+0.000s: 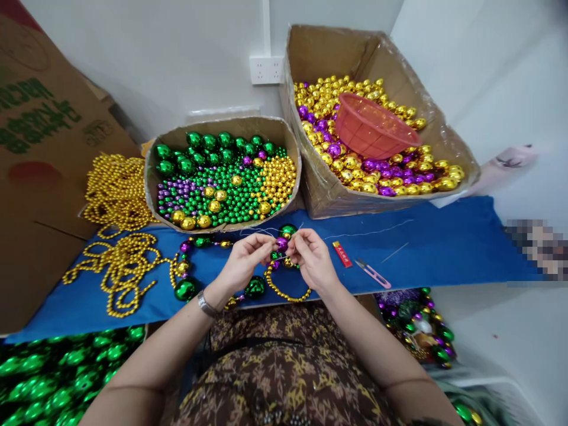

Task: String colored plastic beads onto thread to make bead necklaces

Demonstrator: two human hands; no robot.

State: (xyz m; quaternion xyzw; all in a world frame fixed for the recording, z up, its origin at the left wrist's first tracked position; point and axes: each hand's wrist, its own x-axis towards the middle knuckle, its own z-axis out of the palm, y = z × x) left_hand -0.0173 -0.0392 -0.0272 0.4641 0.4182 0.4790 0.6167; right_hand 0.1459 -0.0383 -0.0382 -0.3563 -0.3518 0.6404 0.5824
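Note:
Both my hands meet over the blue cloth, fingertips pinched on a thin pale thread [257,229]. My left hand [251,257] is closed on the left, with a watch on its wrist. My right hand [313,254] pinches close to it from the right. Between and behind the fingers show a purple bead [282,243] and a large green bead [287,231]. Below the hands hangs or lies a loop of small gold beads [286,294]. A string of mixed beads [183,267] curves out to the left on the cloth. Exactly how the thread passes between my fingertips is too small to tell.
A cardboard bin of sorted beads [222,228] stands behind my hands. At the back right is a larger carton [319,201] holding beads and a red basket [373,133]. Pink thread snips [373,274], a red packet [342,254] and a needle [394,252] lie right. Gold strands [126,266] lie left.

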